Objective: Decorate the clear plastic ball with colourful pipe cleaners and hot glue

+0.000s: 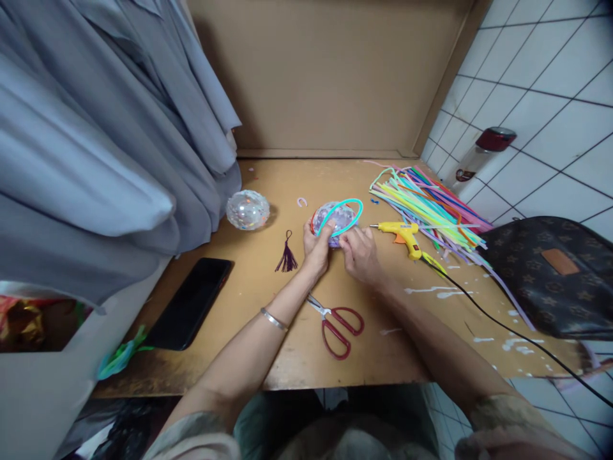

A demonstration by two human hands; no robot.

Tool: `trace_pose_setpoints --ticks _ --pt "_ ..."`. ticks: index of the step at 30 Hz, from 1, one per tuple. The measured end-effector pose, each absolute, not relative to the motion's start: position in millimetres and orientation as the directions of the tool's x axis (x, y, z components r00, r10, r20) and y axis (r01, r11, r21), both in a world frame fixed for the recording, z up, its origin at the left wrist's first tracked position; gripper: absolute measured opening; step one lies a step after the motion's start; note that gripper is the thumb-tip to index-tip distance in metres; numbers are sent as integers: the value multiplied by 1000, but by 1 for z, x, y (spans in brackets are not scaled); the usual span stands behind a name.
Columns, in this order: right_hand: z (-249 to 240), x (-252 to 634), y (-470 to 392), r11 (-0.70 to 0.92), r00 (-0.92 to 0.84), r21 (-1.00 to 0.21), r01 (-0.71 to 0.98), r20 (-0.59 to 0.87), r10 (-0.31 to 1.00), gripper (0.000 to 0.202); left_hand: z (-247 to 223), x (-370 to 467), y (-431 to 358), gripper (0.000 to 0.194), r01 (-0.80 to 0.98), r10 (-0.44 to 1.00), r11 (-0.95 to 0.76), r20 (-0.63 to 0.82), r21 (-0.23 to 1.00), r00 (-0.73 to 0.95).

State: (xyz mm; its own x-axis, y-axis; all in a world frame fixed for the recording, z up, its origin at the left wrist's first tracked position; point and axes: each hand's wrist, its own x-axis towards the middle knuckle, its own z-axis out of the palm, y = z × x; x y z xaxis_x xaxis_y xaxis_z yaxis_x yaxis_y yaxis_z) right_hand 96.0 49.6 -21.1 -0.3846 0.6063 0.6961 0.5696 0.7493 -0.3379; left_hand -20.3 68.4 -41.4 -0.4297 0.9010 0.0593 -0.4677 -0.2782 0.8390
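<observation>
My left hand (318, 248) is closed around the left side of a faceted, purplish clear ball (330, 217), its thumb over the front. A turquoise pipe-cleaner ring (360, 206) lies across the ball, and a red strand shows at the ball's left edge. My right hand (359, 253) has its fingers curled together at the ball's lower right; what they pinch is hidden. Left of my hands lies a dark purple tassel (287, 259). Red-handled scissors (330, 313) rest below, between my forearms. A yellow glue gun (405, 235) lies to the right, nozzle toward my right hand.
A second clear ball (248, 209) sits at the left, behind a black phone (191, 303). Colourful pipe cleaners (426, 204) are heaped at right, near a dark bag (550, 281) and a red-lidded bottle (479, 156). The glue gun's cord (498, 319) crosses the table's right side. Grey cloth (124, 140) hangs left.
</observation>
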Motion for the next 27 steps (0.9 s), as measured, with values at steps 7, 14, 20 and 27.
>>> trace_pose_setpoints --ticks 7,14,20,27 --pt "-26 92 48 522 -162 -740 423 505 848 16 -35 -27 63 74 -217 859 -323 189 921 -476" --pt "-4 81 24 757 -468 -502 418 596 653 30 -29 -33 71 55 -346 873 -221 27 912 -487" --pt "-10 83 31 731 -458 -472 492 574 679 37 -38 -39 79 50 -422 865 -250 6 871 -501" --pt "-13 86 32 475 -84 -642 602 541 837 19 -42 -32 76 57 -457 878 -300 56 837 -475"
